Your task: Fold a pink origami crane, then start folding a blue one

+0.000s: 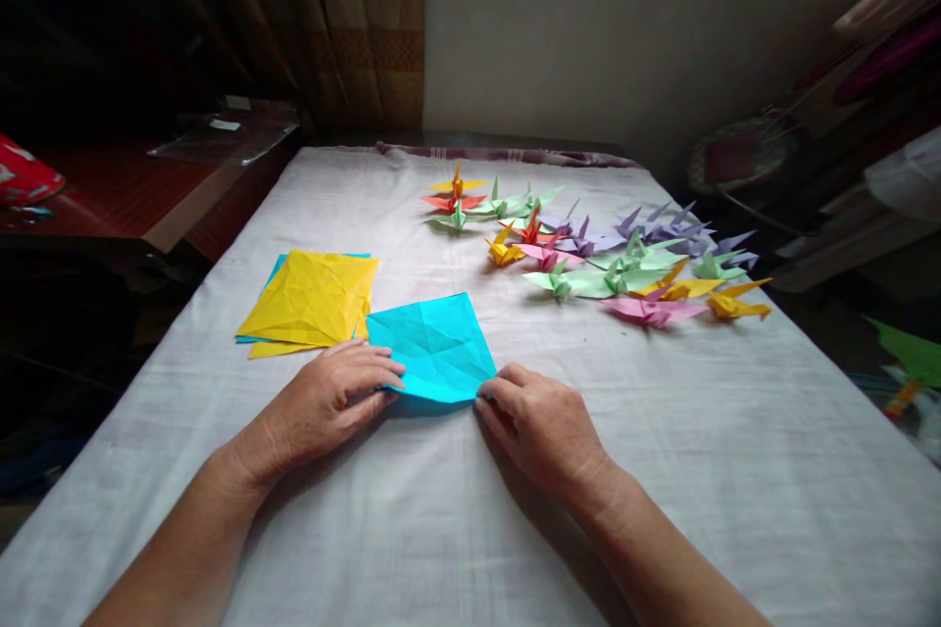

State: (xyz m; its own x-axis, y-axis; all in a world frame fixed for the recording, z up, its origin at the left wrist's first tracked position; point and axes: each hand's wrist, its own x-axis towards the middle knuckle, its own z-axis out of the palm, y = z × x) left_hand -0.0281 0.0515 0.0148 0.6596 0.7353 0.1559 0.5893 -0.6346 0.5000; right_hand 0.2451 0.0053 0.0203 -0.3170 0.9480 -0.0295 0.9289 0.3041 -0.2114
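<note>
A creased square of blue origami paper (435,345) lies in front of me, its near edge lifted slightly off the cloth. My left hand (351,384) is closed on the paper's near left corner, thumb below and fingers on top. At the near right corner, my right hand (540,416) pinches the paper between thumb and fingertips. Just beyond my left hand rests a stack of creased yellow paper sheets (316,299), with blue edges showing from under it.
Several folded paper cranes (624,265) in green, purple, pink, red and yellow stand at the back right of the white-clothed table (412,529). A wooden side table (147,201) with a clear plastic bag (235,132) adjoins on the left. Hanging clothes are at right.
</note>
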